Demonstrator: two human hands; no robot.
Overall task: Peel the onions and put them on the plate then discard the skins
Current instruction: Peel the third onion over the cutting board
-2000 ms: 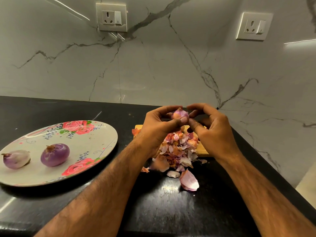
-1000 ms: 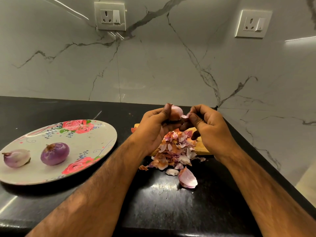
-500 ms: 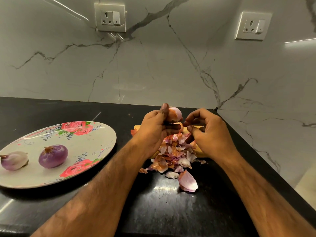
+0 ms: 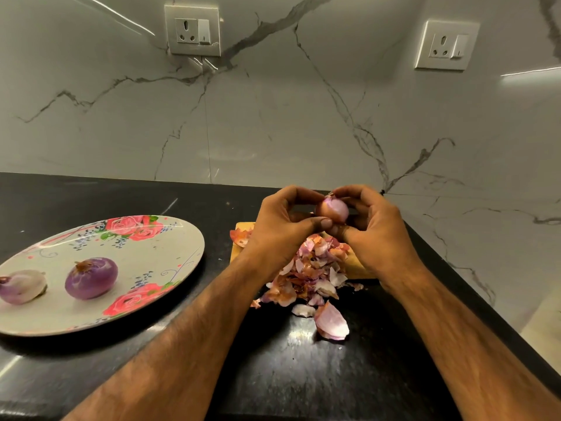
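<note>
Black counter (image 4: 303, 375): fingers of L hand (image 4: 279, 220) & R hand (image 4: 376, 229) curled round part-peeled onion (image 4: 332, 209) above skins (image 4: 309, 278).

A glossy black tabletop (image 4: 303, 375) carries a floral plate (image 4: 170, 247) at left, a wooden cutting board (image 4: 361, 270) and spilled onion skins (image 4: 309, 275) at right.

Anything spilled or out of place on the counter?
Yes: the skin pile spills off the wooden board onto the black counter, and one large pale piece lies apart on its near side. Nothing looks damaged.
</note>
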